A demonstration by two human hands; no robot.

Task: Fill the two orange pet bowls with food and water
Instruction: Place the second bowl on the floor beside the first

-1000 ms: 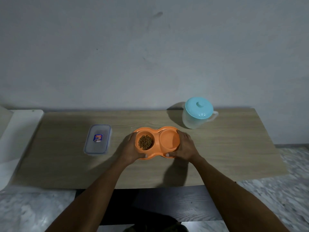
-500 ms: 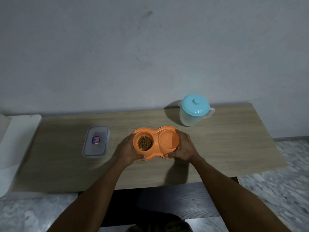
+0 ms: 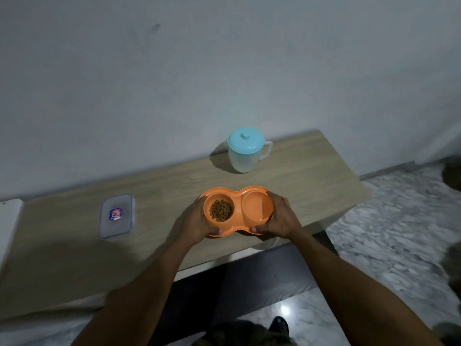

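An orange double pet bowl (image 3: 238,196) is held over the wooden table's front part. Its left well holds brown kibble (image 3: 220,211); the right well (image 3: 257,208) looks wet or holds clear water, I cannot tell for sure. My left hand (image 3: 198,222) grips the bowl's left end and my right hand (image 3: 282,218) grips its right end, thumbs on the near rim. A clear pitcher with a light blue lid (image 3: 245,151) stands at the back. A closed clear food container (image 3: 116,215) lies to the left.
The wooden table (image 3: 162,186) runs along a grey wall. A white surface (image 3: 7,221) adjoins the table's left end. Marble floor (image 3: 394,221) lies to the right, and a dark lower shelf sits under the table's front edge.
The view has tilted and swung, so the table now slants. Both hands keep their grip on the orange bowl, which has come slightly nearer the table's front edge.
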